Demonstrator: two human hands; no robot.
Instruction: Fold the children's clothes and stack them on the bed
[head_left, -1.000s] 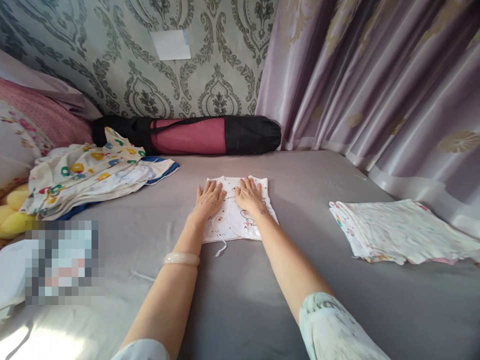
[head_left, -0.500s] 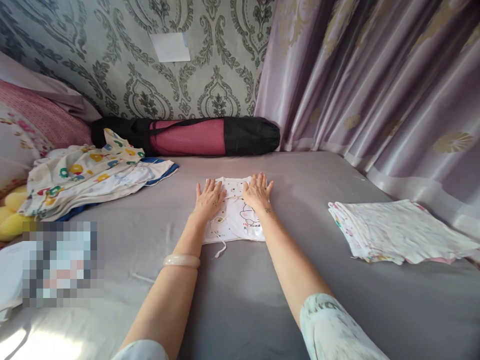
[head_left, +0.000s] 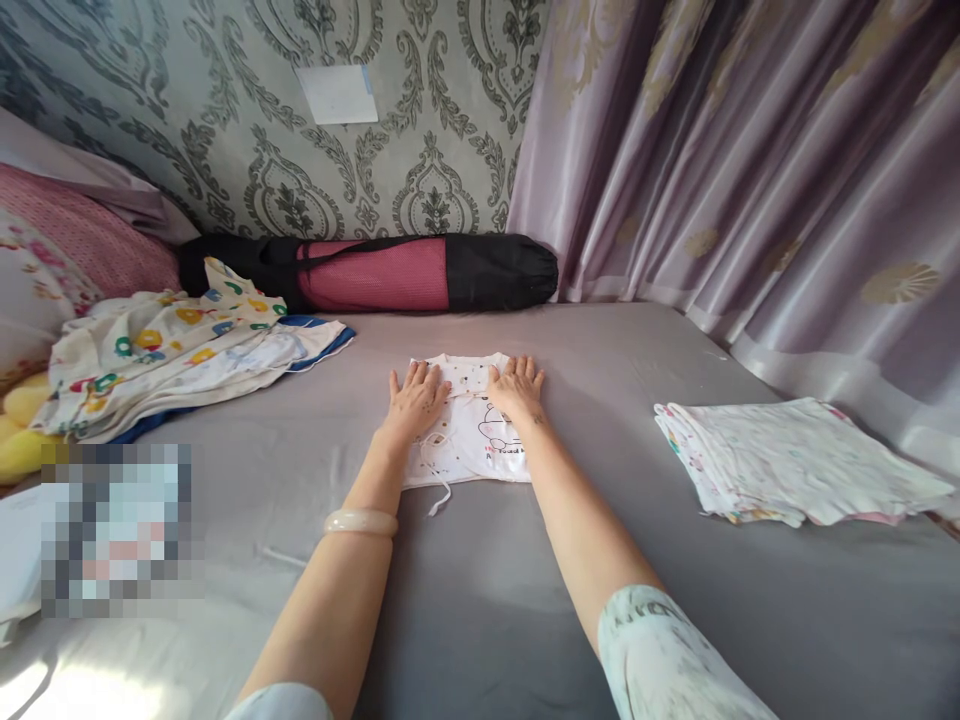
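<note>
the small white printed cotton garment with a line-drawn figure and lettering (head_left: 469,430) lies flat in the middle of the bed covered in smooth grey cloth (head_left: 465,610), its thin white cord (head_left: 436,509) trailing loose past the near edge. the left hand (head_left: 416,398) rests on its upper left side and the right hand (head_left: 517,388) on its upper right, probably so that the thin fabric stays flat and does not slide. both hands are palm down, fingers spread apart and clamped on nothing; the forearms reach forward and converge slightly, a pale, smooth ring bangle (head_left: 361,522) around the left one. well to the right, a flat stack of pale printed cloths (head_left: 802,460) sits apart, seemingly to leave room around the garment. to the left lies a loose heap of cream, colourfully patterned clothes (head_left: 172,345), touching the long black-and-pink cylindrical bag (head_left: 375,275) by the wall.
</note>
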